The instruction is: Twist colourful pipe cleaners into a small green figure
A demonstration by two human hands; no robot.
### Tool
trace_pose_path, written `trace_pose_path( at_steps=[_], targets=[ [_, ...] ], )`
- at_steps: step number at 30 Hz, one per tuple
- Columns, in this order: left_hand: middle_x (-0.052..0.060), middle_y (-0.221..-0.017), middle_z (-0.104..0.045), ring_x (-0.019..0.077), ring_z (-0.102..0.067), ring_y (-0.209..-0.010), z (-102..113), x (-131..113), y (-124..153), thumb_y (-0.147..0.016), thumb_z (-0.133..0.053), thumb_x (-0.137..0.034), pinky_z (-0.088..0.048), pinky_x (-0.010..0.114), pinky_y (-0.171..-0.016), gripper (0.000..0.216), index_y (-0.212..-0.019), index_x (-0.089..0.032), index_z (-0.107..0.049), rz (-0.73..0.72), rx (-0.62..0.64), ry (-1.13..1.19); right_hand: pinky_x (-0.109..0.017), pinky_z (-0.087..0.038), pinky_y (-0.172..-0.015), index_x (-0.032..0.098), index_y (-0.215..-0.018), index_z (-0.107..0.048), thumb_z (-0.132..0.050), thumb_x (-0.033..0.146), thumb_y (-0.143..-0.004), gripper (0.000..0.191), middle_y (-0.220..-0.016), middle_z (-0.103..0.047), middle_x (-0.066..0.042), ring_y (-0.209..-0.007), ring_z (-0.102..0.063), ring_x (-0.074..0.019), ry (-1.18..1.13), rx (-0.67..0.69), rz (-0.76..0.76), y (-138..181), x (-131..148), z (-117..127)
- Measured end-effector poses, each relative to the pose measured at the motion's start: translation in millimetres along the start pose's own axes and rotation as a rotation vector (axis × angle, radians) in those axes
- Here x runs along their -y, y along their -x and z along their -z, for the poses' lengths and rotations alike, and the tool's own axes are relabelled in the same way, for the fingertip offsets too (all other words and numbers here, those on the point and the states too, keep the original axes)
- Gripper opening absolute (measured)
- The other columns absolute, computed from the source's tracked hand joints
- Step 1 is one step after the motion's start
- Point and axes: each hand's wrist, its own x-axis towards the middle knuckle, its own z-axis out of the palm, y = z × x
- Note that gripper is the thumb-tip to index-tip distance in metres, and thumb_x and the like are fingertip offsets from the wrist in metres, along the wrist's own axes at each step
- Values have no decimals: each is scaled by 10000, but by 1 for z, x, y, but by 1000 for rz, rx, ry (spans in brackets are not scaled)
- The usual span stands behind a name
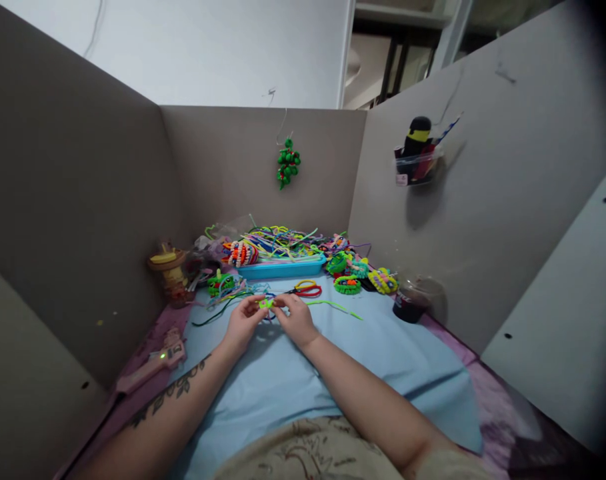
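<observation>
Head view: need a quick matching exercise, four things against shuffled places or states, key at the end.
1. bright green piece
2. scissors
3. pink device
4. green ornament

A. hanging against the back panel
B. lying on the blue cloth, with red and yellow handles
C. held between the left hand and the right hand
D. showing a lit green light

Pairs: 1-C, 2-B, 3-D, 4-A
</observation>
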Motion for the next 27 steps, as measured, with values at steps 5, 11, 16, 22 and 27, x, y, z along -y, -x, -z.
trace_pose_path(
  at_steps=[5, 11, 16, 22, 27],
  targets=[
    [-6, -620, -593, 110, -539, -567, -1, -2, 0, -573, -742, -302, -409, 218, -541, 421, -933, -137, -602, 32, -9, 15, -278, -453, -732, 223, -869, -650, -566, 212, -783, 120, -790, -646, -32, -789, -563, -166, 75, 31, 14, 1, 0, 0],
    [13, -699, -636, 118, -573, -626, -1, -1, 0, -549, -757, -266, -439, 232, -605, 411, -908, -136, -605, 57, 0, 39, -303, -413, -779, 211, -844, -629, -542, 161, -785, 116, -804, -651, -22, -805, -521, -175, 99, 90, 77, 0, -2, 0],
    [19, -734, -646, 121, -584, -656, 0, 2, -1, -575, -742, -261, -450, 240, -641, 404, -930, -133, -596, 62, 30, -1, -303, -395, -761, 189, -789, -594, -506, 118, -786, 113, -784, -596, -34, -801, -483, -182, 142, 133, 80, -2, -3, 0],
    [20, -743, -637, 121, -565, -634, -2, 0, 0, -604, -714, -294, -447, 245, -617, 386, -937, -133, -603, -29, 36, -166, -320, -374, -795, 186, -784, -569, -467, 68, -778, 155, -836, -529, -49, -864, -430, -198, 177, 147, 31, -3, -4, -1],
    [16, -713, -619, 106, -513, -571, -2, -6, 2, -638, -682, -317, -411, 225, -539, 344, -922, -132, -622, -106, 32, -338, -327, -357, -827, 187, -795, -578, -488, 83, -774, 140, -876, -496, -51, -899, -411, -197, 135, 150, 19, -4, -9, -3]
  ],
)
